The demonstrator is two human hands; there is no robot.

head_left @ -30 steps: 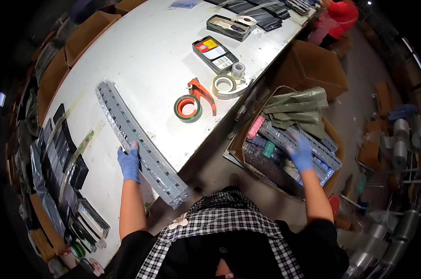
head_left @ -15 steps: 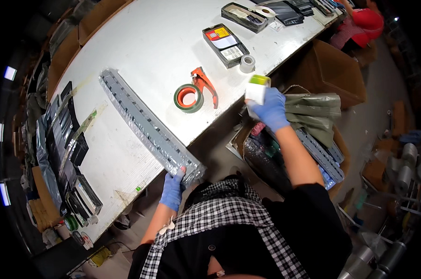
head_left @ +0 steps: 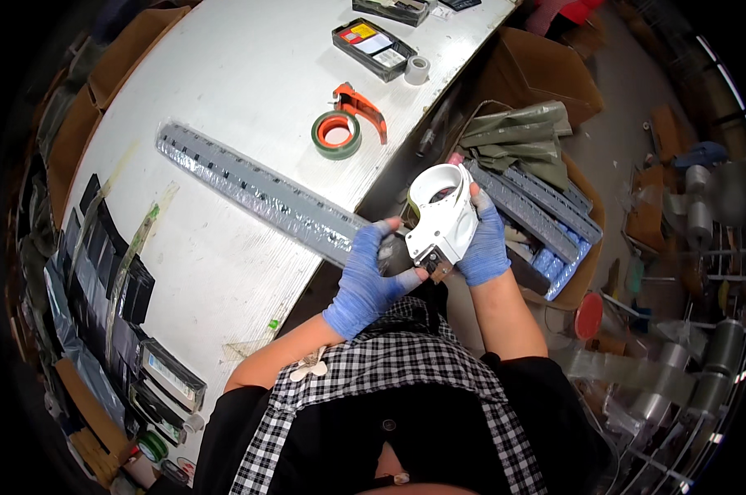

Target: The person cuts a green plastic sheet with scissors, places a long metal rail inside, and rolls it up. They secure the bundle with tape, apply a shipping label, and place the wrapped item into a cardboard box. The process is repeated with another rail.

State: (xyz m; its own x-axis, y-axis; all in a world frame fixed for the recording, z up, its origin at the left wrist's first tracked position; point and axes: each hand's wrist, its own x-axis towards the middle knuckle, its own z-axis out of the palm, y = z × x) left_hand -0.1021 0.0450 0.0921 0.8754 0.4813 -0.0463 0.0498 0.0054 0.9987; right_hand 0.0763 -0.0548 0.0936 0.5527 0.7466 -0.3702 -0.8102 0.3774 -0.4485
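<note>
My right hand (head_left: 486,243) is closed around a white tape dispenser (head_left: 447,221), its round roll holder turned upward, in front of my body. A long grey strip wrapped in clear plastic (head_left: 257,194) lies slantwise on the table, its near end jutting past the edge. At that end my left hand (head_left: 369,276) has its fingers and thumb around the wrapped film. The left thumb tip meets the lower, cutter end of the dispenser. The strip's very tip is partly hidden by the left hand.
On the white table (head_left: 216,272) are an orange-handled dispenser (head_left: 360,111) with a green tape roll (head_left: 337,136), a small tape roll (head_left: 416,70) and a black tray (head_left: 373,49). At my right, an open carton (head_left: 583,285) holds wrapped grey strips (head_left: 525,219). Dark flat packages (head_left: 113,256) line the left.
My right hand has brought the white dispenser from beyond the table edge back toward me and turned it. My left hand has moved up and right; the strip's near end has swung right.
</note>
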